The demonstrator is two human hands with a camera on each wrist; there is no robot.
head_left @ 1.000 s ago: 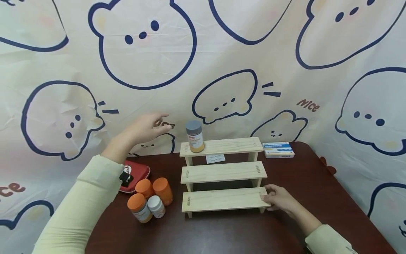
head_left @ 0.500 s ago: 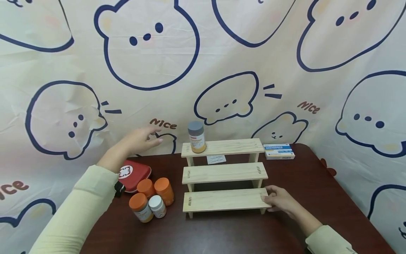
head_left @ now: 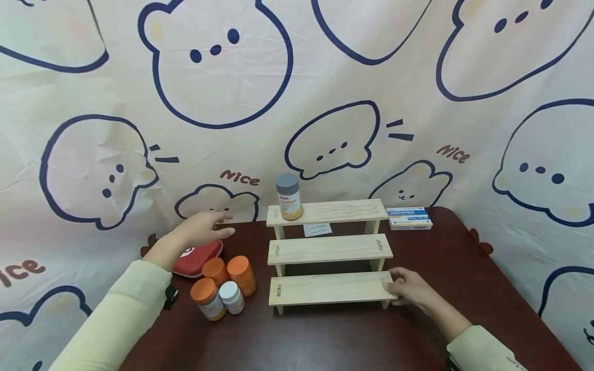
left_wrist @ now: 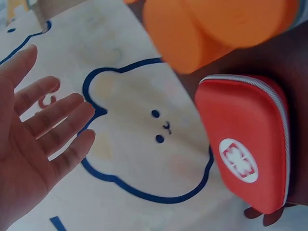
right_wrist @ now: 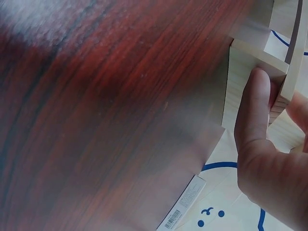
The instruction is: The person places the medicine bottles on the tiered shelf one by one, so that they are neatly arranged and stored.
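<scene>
In the head view, my left hand (head_left: 195,231) hovers with loosely extended fingers above a red zip case (head_left: 200,259), holding nothing. The left wrist view shows its palm and spread fingers apart from the case (left_wrist: 252,125). Just in front of the case stand three orange-capped bottles (head_left: 242,275) and a small white bottle (head_left: 233,299). My right hand (head_left: 412,289) holds the right end of the lowest step of a three-step wooden display rack (head_left: 329,289); in the right wrist view a finger lies against its end support (right_wrist: 240,72). A grey-capped bottle (head_left: 290,198) stands at the top step's left end.
A blue-and-white box (head_left: 409,219) lies right of the rack at the back of the dark wooden table (head_left: 320,340). Behind the top step is a small printed card (head_left: 317,230). A cartoon-printed cloth (head_left: 223,93) hangs close behind the table.
My left hand has moved left and down, away from the grey-capped bottle toward the red case and orange-capped bottles. The right hand stays on the rack.
</scene>
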